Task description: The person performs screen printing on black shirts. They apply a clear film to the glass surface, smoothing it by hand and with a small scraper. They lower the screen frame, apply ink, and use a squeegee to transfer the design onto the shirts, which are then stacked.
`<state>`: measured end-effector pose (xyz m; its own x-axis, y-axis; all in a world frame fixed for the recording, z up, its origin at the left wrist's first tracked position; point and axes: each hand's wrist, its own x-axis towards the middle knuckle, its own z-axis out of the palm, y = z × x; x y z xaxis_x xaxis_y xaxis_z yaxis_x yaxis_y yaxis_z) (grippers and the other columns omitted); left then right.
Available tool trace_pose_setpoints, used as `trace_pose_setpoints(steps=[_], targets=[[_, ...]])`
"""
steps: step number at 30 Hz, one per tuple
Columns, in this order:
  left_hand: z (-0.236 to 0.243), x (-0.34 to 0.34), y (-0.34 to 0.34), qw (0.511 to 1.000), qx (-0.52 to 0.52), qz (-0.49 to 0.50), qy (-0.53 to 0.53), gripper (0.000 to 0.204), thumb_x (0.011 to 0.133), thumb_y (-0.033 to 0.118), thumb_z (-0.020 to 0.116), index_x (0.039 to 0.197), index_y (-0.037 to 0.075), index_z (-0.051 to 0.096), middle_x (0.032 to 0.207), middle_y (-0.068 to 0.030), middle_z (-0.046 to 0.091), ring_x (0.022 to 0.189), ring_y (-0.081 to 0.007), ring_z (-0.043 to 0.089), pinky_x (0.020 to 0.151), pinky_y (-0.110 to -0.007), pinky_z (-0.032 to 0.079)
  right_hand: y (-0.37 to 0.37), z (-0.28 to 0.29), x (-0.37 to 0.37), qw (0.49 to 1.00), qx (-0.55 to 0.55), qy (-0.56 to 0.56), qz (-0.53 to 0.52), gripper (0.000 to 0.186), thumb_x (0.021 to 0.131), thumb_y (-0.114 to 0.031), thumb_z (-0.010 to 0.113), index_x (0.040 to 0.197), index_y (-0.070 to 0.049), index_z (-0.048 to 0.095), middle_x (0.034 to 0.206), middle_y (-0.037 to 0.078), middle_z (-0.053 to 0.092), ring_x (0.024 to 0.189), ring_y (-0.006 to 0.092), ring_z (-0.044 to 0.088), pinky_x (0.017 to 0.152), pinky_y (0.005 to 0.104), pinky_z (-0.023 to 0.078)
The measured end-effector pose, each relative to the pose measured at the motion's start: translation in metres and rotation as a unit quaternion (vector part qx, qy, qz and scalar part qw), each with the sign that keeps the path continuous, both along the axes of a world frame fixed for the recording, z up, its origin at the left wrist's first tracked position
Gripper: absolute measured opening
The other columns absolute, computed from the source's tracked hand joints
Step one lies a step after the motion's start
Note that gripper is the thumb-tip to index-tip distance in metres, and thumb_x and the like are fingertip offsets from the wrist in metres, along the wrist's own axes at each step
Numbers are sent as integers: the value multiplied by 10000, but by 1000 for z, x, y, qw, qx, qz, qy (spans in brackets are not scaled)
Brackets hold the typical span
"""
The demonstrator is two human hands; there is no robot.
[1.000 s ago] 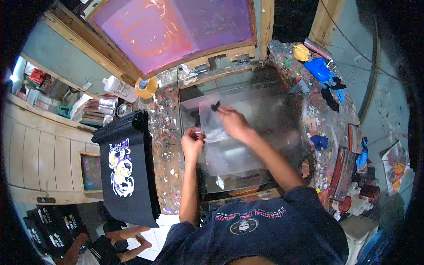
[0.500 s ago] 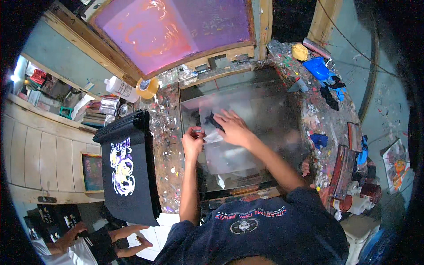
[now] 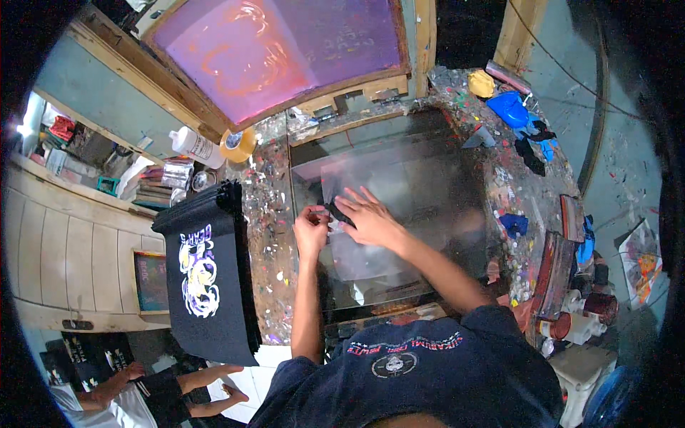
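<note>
My left hand is closed, fingertips pinched together at the left edge of a translucent sheet. What sits in that pinch is too small to make out. My right hand lies over the sheet with its fingers spread. Partly covered by its thumb side is a small crumpled black piece, perhaps cloth, close to my left fingertips. Beneath the sheet is a dark glass panel set on the paint-spattered bench.
Left of the panel hangs a stack of printed black fabric pieces. Behind it stand a white bottle and a tape roll. A purple screen frame leans beyond. Rags and squeegees lie right. Another person sits lower left.
My right hand has slid slightly left and nearer to me, with the black piece shifting closer to my left fingertips. My left hand stays almost in place.
</note>
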<state>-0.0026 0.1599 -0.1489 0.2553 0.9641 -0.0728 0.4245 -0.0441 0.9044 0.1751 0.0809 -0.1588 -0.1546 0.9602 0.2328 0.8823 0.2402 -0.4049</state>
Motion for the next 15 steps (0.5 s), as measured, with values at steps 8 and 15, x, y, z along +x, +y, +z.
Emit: trace_pose_setpoints(steps=[8, 15], targets=[[-4, -2, 2, 1000, 20, -1, 4, 186, 940, 94, 702, 1083, -22, 672, 802, -128, 762, 644, -168, 726, 556, -306, 546, 37, 10, 31, 994, -53, -29, -89, 678, 1010, -485, 511, 1530, -52, 463, 1623, 117, 412, 1574, 323, 207, 1292, 535, 69], [-1, -1, 1, 1000, 9, 3, -8, 185, 949, 115, 707, 1071, -17, 665, 799, -119, 761, 611, -160, 715, 506, -307, 514, 35, 3, 14, 997, -29, -23, -64, 619, 1014, -429, 541, 1509, -59, 496, 1606, 149, 433, 1558, 329, 261, 1291, 522, 119]])
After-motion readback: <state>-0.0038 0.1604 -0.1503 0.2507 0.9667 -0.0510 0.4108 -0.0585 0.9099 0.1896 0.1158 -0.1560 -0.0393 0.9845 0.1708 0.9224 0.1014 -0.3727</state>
